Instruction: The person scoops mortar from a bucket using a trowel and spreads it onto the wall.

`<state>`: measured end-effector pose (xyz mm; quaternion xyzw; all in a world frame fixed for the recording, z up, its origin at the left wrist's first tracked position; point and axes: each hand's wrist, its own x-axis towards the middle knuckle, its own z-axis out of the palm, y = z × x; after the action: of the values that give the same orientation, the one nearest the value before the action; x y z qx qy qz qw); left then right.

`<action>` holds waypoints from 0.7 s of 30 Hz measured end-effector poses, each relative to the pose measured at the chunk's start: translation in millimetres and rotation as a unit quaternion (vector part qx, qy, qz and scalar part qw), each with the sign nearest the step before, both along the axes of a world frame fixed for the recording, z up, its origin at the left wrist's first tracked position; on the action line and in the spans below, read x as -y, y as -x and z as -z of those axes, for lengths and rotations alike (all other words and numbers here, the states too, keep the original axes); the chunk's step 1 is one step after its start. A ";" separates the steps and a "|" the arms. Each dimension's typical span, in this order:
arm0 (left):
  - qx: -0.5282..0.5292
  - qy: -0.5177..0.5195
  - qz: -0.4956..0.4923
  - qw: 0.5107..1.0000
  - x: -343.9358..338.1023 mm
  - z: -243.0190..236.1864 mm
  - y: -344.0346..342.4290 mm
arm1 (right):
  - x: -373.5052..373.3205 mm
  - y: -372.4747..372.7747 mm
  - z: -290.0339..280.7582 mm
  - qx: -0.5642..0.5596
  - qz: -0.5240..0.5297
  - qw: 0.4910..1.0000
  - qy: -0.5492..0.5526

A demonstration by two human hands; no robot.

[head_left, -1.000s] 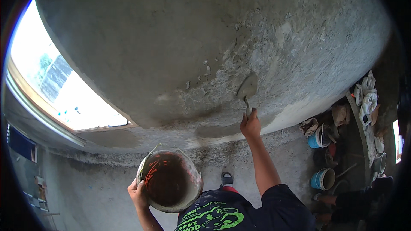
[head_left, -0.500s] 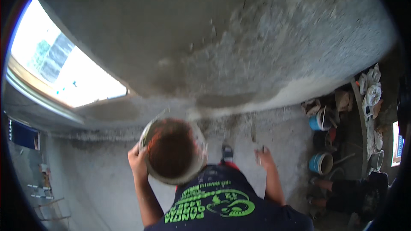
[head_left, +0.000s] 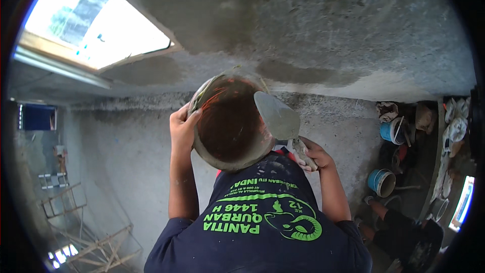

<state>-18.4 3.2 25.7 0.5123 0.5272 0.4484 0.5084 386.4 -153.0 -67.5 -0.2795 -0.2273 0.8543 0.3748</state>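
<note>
The left hand [head_left: 183, 127] grips the bucket [head_left: 230, 124] rim at nine o'clock, tilting its mouth open toward the trowel [head_left: 277, 116] — whose handle the right hand [head_left: 313, 155] clenches at four o'clock — blade dipping inside for reach.

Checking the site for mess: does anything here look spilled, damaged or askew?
Nothing looks spilled. The bucket is tilted in the left hand, its inside dark and smeared. The right hand holds the trowel at its rim. The plaster is rough and patchy.
</note>
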 end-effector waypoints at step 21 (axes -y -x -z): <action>0.016 0.036 -0.037 0.999 8.7 2.0 5.6 | -8.4 -24.1 9.0 0.209 -0.121 0.970 0.006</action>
<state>-24.0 -5.5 23.7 0.4668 0.5530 0.4558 0.5182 410.5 -144.6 -76.5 -0.4248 -0.3273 0.8173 0.2107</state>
